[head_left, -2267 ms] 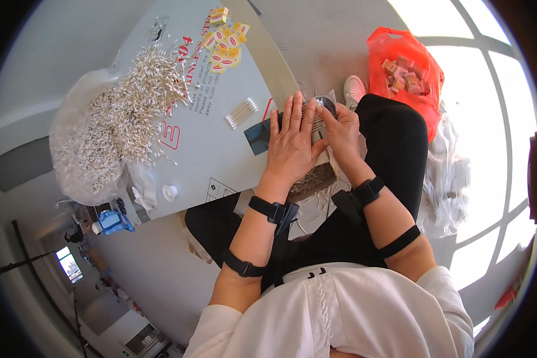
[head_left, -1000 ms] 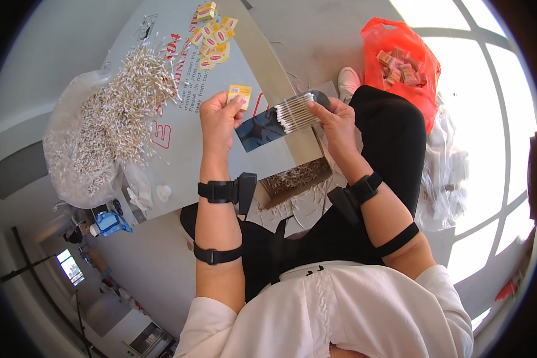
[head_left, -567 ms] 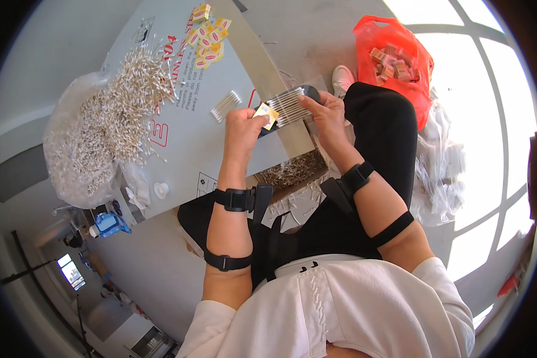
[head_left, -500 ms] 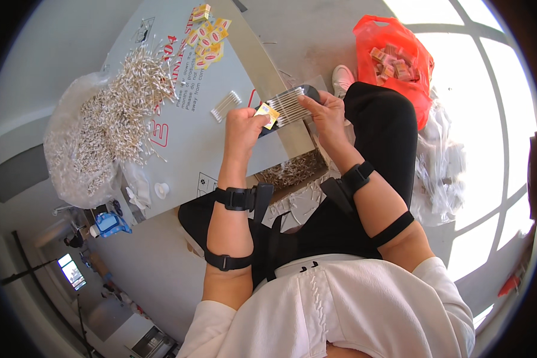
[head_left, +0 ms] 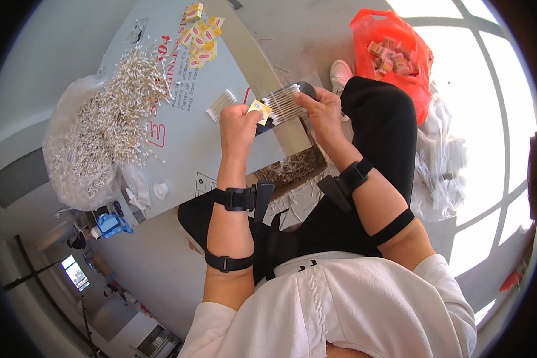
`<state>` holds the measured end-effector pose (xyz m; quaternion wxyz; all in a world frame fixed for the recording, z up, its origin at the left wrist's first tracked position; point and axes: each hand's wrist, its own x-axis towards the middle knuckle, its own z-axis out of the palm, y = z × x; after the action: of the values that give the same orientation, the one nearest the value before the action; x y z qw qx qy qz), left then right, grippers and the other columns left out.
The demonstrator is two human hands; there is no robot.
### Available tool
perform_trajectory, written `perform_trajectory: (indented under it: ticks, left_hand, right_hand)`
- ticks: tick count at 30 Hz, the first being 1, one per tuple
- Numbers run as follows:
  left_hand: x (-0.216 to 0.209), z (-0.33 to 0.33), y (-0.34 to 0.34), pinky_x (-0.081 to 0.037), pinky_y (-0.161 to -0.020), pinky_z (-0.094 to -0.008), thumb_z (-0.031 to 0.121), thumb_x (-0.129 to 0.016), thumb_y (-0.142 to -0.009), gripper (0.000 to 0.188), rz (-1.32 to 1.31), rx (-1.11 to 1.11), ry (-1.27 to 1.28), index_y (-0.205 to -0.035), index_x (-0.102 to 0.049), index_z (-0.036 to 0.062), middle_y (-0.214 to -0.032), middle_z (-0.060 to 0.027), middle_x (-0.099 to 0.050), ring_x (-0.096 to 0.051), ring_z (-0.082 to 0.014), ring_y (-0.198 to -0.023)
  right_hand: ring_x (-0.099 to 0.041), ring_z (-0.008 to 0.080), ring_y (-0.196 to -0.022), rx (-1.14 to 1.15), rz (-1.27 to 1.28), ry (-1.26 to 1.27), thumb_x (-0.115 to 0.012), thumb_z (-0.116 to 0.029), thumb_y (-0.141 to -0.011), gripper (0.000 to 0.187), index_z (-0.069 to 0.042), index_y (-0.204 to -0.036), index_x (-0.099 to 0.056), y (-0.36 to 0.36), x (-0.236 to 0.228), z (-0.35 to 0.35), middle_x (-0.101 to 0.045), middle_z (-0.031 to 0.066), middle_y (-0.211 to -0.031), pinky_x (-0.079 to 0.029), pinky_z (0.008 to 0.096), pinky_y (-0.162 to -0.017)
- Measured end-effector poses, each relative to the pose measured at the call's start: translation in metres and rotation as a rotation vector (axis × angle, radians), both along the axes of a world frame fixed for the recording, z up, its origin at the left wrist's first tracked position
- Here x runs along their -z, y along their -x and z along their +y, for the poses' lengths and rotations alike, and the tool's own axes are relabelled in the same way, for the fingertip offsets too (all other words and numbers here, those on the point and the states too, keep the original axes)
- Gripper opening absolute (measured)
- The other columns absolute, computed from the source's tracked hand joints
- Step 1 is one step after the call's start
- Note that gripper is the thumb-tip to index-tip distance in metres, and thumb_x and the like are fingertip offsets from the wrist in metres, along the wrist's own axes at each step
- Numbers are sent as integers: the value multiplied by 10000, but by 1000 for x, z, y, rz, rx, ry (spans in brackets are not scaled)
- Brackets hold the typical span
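Note:
My left hand (head_left: 238, 128) is closed, pinching a small yellow and white card (head_left: 259, 112) under its thumb. The card lies against the left end of a neat row of cotton swabs (head_left: 282, 105). Beneath the swabs shows a dark flat plate (head_left: 307, 89). My right hand (head_left: 322, 112) grips the right end of the row, thumb on top at the white tips, fingers mostly hidden behind. On the table just left of my left hand lies another small row of cotton swabs (head_left: 221, 105).
A big heap of loose cotton swabs (head_left: 116, 113) spills from a clear bag (head_left: 56, 134) on the table (head_left: 185, 149). Several yellow cards (head_left: 204, 40) lie at the far edge. Below sits a box of swabs (head_left: 292, 170). On the floor, a red bag (head_left: 420, 89) holds small packs.
Both hands have shifted slightly left with the card and the swabs. My left hand still pinches the card, and my right hand keeps its grip.

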<state>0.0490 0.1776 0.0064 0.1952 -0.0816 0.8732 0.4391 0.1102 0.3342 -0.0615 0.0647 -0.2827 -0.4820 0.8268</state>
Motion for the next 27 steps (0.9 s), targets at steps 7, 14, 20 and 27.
perform_trajectory:
  ticks: [7,14,20,27]
  left_hand:
    - [-4,11,-4,-227,-387,-217,46,-676,-737,90,-68,28,-39,-670,-656,-12,-541,37,-506,-386,-19,-430]
    - [-2,14,1,-209,-380,-223,69,-697,-744,72,-171,128,-25,-718,-672,6,-546,47,-503,-365,-15,-424]
    - [-5,20,3,-281,-384,-214,60,-660,-812,115,-40,240,60,-713,-654,1,-561,13,-545,-447,-41,-461]
    - [-3,19,3,-408,-413,-233,72,-654,-834,137,24,142,153,-728,-646,-15,-623,-53,-633,-552,-78,-506]
  right_hand:
    - [-575,42,-685,9,34,25,-736,-59,-842,107,17,-916,-721,0,6,0,-697,-8,-806,-436,209,-639]
    - [-574,38,-681,2,27,48,-740,-61,-835,107,10,-914,-724,-1,-1,0,-696,-11,-804,-430,207,-630]
    - [-575,33,-684,1,30,78,-745,-64,-830,116,7,-920,-727,0,0,0,-700,-12,-813,-428,201,-636]
    - [-582,32,-695,-2,28,99,-747,-63,-826,132,7,-937,-730,1,-3,-2,-708,-6,-824,-429,195,-645]
